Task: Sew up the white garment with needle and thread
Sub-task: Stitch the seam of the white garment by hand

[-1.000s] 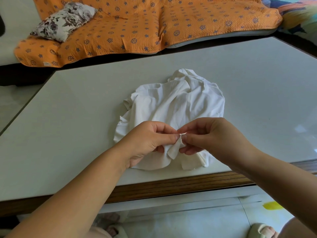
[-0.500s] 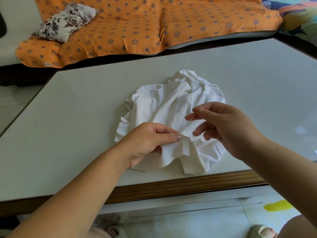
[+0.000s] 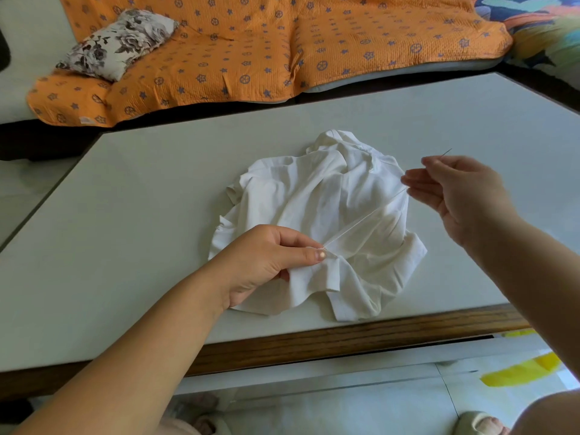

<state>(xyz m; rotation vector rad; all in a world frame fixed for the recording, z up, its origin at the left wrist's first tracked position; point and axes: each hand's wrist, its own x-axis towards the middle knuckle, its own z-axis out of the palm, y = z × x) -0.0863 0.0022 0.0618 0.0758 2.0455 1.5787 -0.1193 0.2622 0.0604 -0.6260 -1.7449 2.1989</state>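
A crumpled white garment point(image 3: 320, 208) lies on the pale table top point(image 3: 141, 215), near its front edge. My left hand point(image 3: 266, 262) pinches a fold of the garment's near hem between thumb and fingers. My right hand point(image 3: 455, 196) is raised to the right of the garment and pinches a thin needle point(image 3: 445, 152), whose tip points up and right. A white thread point(image 3: 364, 219) runs taut from the pinched fold up to my right hand.
The table has a wooden front edge point(image 3: 314, 343). Behind it stands a sofa with an orange patterned cover point(image 3: 282, 42) and a floral cushion point(image 3: 119, 42). Tiled floor and slippered feet point(image 3: 477, 423) show below the table edge.
My right hand has left the fold and drawn the needle up and to the right, pulling the thread taut. My left hand stays pinching the hem.
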